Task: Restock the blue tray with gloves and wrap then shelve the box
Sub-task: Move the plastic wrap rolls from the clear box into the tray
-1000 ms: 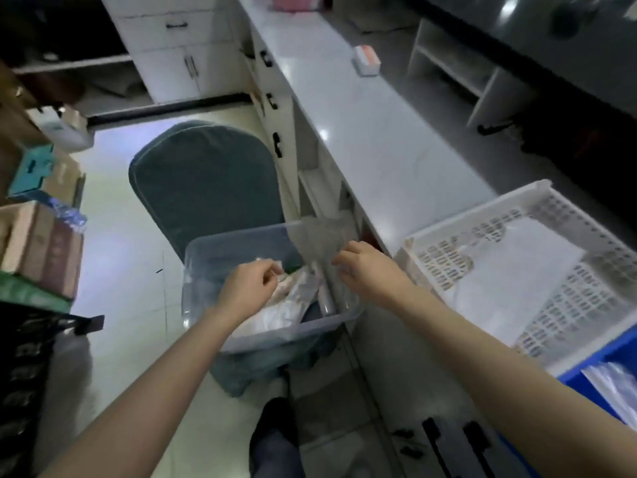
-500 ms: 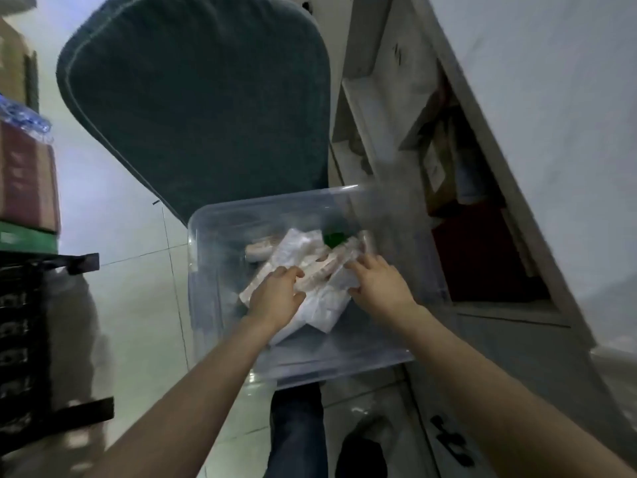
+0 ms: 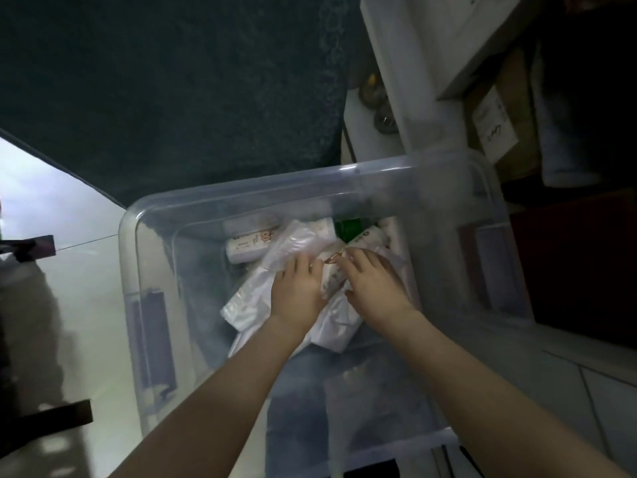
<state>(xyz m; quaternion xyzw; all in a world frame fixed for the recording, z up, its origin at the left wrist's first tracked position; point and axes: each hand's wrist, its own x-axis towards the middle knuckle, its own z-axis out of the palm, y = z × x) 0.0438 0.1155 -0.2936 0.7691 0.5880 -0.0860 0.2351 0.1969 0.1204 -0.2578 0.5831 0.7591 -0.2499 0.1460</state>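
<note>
Both hands down in the clear box point(image 3: 241, 198) at 12 o'clock — left hand point(image 3: 299, 290) and right hand point(image 3: 374, 282) close together, pressed on crinkly plastic packets point(image 3: 255, 301), grip unclear — slick film could slip or snag neighbours; blue tray out of view.

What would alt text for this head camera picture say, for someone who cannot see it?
Two bare hands, left hand and right hand, press down on crinkly white plastic packets inside a clear plastic storage box. The box sits before a dark teal padded chair back, beside open cupboard shelves.
</note>
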